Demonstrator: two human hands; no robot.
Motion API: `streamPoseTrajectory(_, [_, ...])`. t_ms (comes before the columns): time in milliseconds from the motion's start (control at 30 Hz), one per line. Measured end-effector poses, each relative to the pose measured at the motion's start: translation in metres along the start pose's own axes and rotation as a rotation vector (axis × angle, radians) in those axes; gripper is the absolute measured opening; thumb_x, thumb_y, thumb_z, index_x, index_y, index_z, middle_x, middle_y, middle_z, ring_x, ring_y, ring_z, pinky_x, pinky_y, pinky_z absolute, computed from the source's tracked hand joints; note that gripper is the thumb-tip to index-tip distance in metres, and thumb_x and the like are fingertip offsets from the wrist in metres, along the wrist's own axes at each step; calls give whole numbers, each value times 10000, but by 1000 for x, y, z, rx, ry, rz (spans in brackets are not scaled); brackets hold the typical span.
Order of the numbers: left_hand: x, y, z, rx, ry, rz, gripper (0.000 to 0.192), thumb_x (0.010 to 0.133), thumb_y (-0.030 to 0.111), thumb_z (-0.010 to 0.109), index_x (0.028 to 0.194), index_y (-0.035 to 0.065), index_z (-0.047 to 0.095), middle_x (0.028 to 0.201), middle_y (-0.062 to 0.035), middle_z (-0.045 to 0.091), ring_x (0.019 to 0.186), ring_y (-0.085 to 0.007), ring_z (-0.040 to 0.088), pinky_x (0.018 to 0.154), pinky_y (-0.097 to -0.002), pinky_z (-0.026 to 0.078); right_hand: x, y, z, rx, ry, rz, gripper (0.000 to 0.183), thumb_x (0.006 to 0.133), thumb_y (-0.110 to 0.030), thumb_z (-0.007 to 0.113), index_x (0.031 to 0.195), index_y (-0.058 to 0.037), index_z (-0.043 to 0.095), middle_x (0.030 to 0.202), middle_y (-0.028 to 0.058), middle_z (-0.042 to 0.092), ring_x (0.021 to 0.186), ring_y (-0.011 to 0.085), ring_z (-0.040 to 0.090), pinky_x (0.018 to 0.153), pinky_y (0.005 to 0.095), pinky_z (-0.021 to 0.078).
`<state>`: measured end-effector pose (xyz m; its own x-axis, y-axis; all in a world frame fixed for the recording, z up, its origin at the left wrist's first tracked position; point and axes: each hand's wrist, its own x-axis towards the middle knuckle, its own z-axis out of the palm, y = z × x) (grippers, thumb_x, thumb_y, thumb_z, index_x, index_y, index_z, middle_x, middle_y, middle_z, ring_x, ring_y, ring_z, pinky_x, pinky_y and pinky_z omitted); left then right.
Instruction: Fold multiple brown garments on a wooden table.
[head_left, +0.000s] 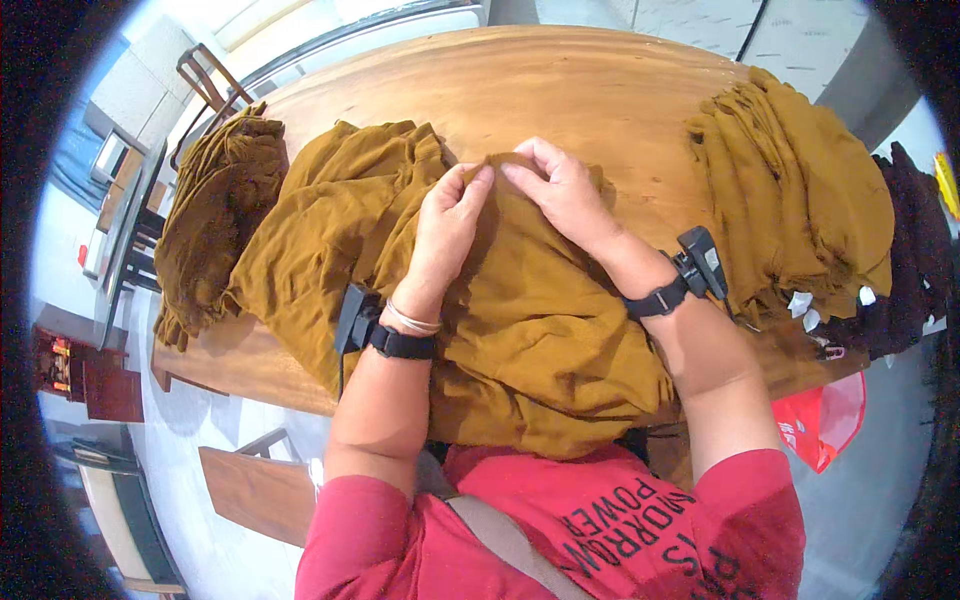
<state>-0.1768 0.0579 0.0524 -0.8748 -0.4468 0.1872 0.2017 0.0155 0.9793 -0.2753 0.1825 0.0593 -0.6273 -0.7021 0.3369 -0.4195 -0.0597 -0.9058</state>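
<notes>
A mustard-brown knit garment (555, 300) is spread before me, its near end hanging over the table edge against my shirt. Near the middle of the table, my left hand (454, 210) pinches the garment's upper edge between thumb and fingers. Just to the right, my right hand (559, 187) grips the same edge, with a short stretch of fabric between the two hands. Another rumpled garment of the same colour (322, 217) lies to the left, partly covered by the one I hold. Folds hide where one ends and the other begins.
The wooden table (555, 82) carries a folded brown pile (217, 217) at left and a larger stack of brown garments (795, 187) at right. Dark garments (911, 247) lie beyond that stack, with white scraps (801, 303) nearby. A red plastic bag (825, 420) is below the right edge.
</notes>
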Motion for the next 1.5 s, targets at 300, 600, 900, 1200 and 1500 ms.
streamPoseTrajectory(300, [2, 19, -15, -201, 96, 86, 163, 962, 167, 508, 973, 42, 612, 877, 29, 621, 763, -32, 530, 677, -203, 446, -11, -30, 5, 429, -341, 245, 358, 914, -167, 582, 1211, 29, 543, 1108, 32, 614, 972, 84, 553, 872, 250, 447])
streamPoseTrajectory(600, [-6, 30, -23, 52, -280, -163, 235, 933, 220, 573, 1044, 20, 627, 887, 63, 600, 755, -15, 503, 679, -189, 432, -7, -26, -6, 601, -99, 132, 307, 911, -187, 582, 1147, 9, 590, 1038, 36, 640, 894, 103, 587, 804, 255, 484])
streamPoseTrajectory(900, [-1, 28, -21, 135, 32, 132, 174, 910, 157, 600, 948, -6, 648, 800, 56, 596, 725, -19, 493, 650, -184, 416, -25, -35, 18, 280, -326, 145, 464, 786, -235, 723, 1142, 22, 574, 1072, 51, 638, 988, 149, 581, 906, 300, 441])
streamPoseTrajectory(1200, [-4, 36, -40, 374, -255, 8, 185, 886, 199, 632, 856, 16, 625, 709, 82, 524, 639, -26, 431, 597, -192, 379, -6, -39, -28, 534, -11, 296, 289, 877, -185, 600, 1088, 13, 605, 1029, 92, 660, 887, 170, 641, 797, 306, 508])
streamPoseTrajectory(1500, [-11, 38, -15, 617, 19, 407, 135, 836, 107, 642, 930, 10, 629, 741, -159, 607, 673, -102, 565, 646, -265, 470, -31, -43, 24, 272, -419, 214, 396, 774, -313, 700, 953, 39, 663, 896, 83, 677, 801, 165, 614, 738, 318, 488])
